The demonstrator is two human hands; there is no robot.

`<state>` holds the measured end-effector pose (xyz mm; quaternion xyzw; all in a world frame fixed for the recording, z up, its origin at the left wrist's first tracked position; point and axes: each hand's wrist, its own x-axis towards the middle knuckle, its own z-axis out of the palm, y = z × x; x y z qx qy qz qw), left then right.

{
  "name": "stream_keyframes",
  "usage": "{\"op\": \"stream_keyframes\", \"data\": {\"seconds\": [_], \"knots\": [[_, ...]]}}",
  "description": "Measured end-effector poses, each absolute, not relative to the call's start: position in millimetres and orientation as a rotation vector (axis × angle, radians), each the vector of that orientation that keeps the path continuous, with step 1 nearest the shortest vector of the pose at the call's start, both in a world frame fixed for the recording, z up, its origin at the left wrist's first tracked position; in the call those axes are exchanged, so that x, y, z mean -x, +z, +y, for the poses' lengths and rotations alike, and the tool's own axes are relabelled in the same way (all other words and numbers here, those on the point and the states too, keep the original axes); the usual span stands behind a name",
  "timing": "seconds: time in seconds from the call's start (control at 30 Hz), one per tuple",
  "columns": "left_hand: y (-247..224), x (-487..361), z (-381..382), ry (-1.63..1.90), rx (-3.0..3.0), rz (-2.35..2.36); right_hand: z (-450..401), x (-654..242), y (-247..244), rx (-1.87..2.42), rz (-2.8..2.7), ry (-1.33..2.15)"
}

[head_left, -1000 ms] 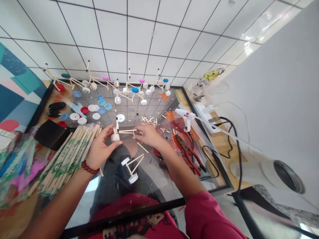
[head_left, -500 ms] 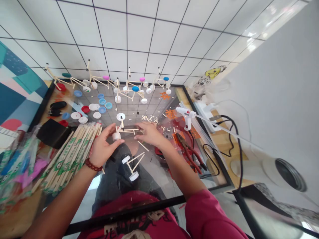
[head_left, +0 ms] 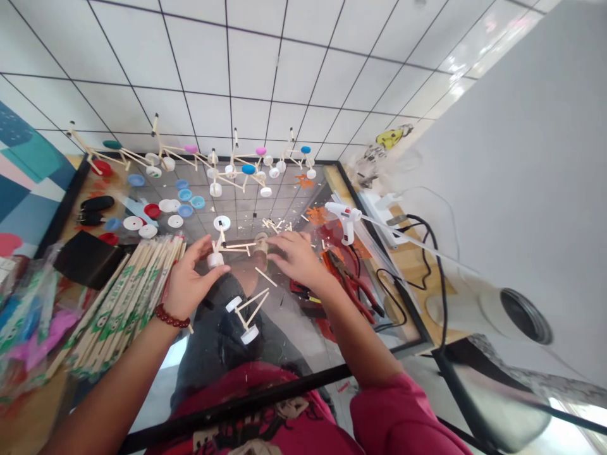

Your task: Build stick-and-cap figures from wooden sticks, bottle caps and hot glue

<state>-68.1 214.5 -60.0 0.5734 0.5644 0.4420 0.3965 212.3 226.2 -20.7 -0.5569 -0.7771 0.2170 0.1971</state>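
A small wheeled frame of wooden sticks (head_left: 237, 247) with white bottle caps as wheels stands in front of me on the glass table. My left hand (head_left: 190, 281) has thumb and fingers curved around its near white cap wheel (head_left: 215, 260). The far white cap (head_left: 221, 223) shows beyond, beside an upright stick with a black tip. My right hand (head_left: 298, 258) is just right of the frame's stick ends, fingers apart, holding nothing I can see. Closer to me lie a loose stick (head_left: 266, 277) and a second piece, a stick V with two white caps (head_left: 248, 333).
Several finished stick trikes (head_left: 248, 169) line the back edge. Loose caps (head_left: 184, 195) and wrapped chopsticks (head_left: 118, 297) lie left, near a black block (head_left: 85, 258). To the right are a white glue gun (head_left: 345, 218), red-handled pliers (head_left: 353, 284), cables and stick scraps (head_left: 277, 225).
My right hand has drawn back to the right, away from the frame's stick ends. My left hand stays at the cap wheel. The whole view has shifted slightly.
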Motion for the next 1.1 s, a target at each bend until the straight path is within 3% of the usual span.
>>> {"op": "stream_keyframes", "data": {"seconds": [0.43,0.7,1.1], "knots": [[-71,72,216,1.129,-1.443,1.427,140,-318,-30,1.758,-1.575,0.189],[-67,66,219,1.190,-1.339,1.372,179,-355,-37,2.004,-1.281,0.211],[-64,64,217,1.188,-1.290,1.342,231,-362,-50,2.056,-1.371,0.195]]}}
